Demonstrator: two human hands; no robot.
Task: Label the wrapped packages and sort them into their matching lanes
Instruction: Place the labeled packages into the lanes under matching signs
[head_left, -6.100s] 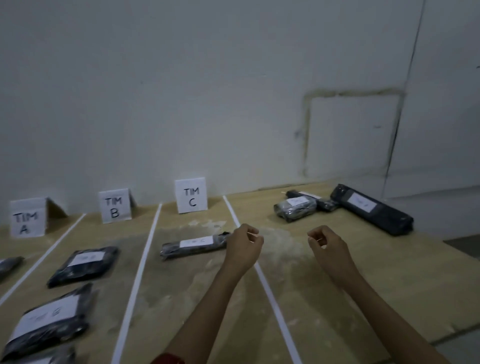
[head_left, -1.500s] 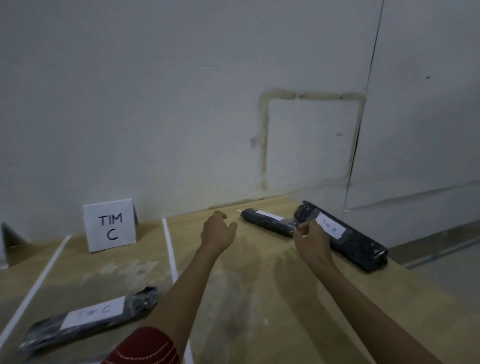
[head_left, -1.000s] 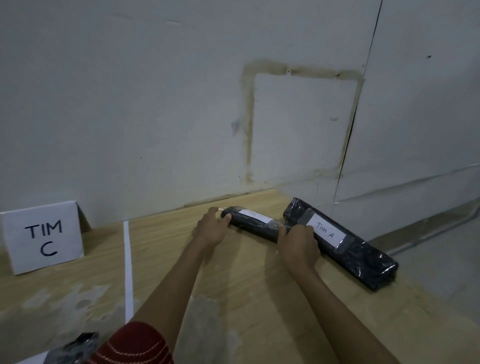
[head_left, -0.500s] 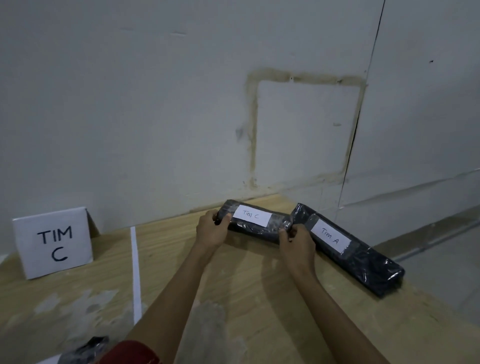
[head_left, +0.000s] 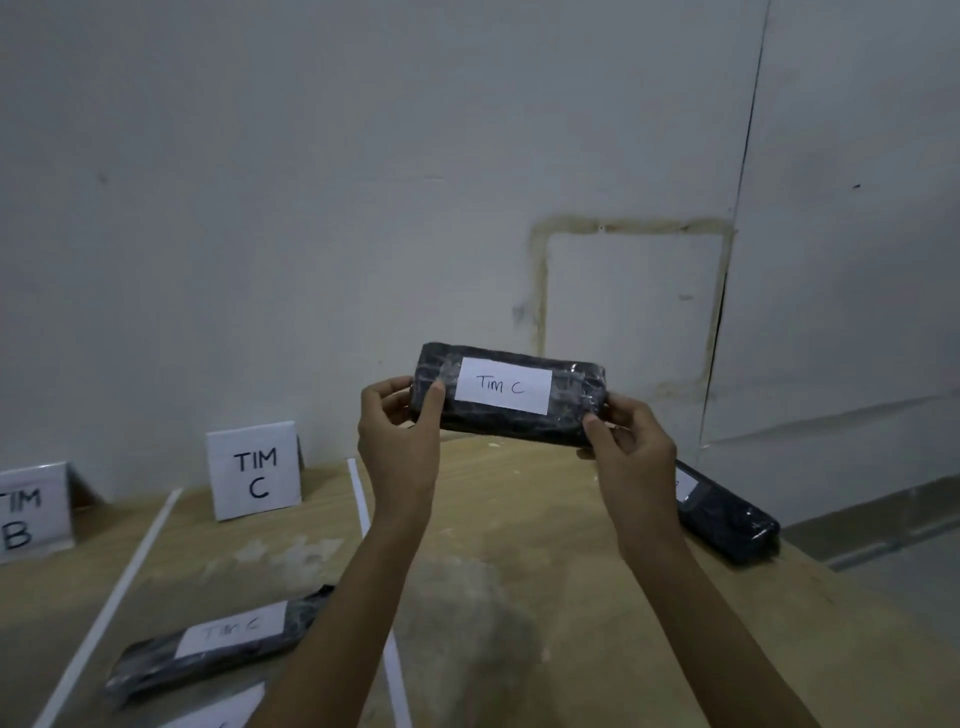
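A black wrapped package (head_left: 571, 410) with a white label reading "Tim C" is held up in the air above the wooden table (head_left: 545, 519). My left hand (head_left: 397, 441) grips its left end and my right hand (head_left: 628, 447) grips its right end. The "TIM C" sign (head_left: 253, 470) stands at the back of its lane, left of the white tape line (head_left: 358, 493). Another "Tim C" package (head_left: 218, 644) lies in that lane.
A long black package (head_left: 727, 514) lies by the table's right edge, partly hidden by my right arm. A "TIM B" sign (head_left: 28, 512) stands at the far left, with a tape line (head_left: 119, 592) between lanes B and C. A wall rises just behind.
Both hands took the "Tim C" package off the table by its ends and raised it toward the camera. The view swung left, bringing the lane signs in.
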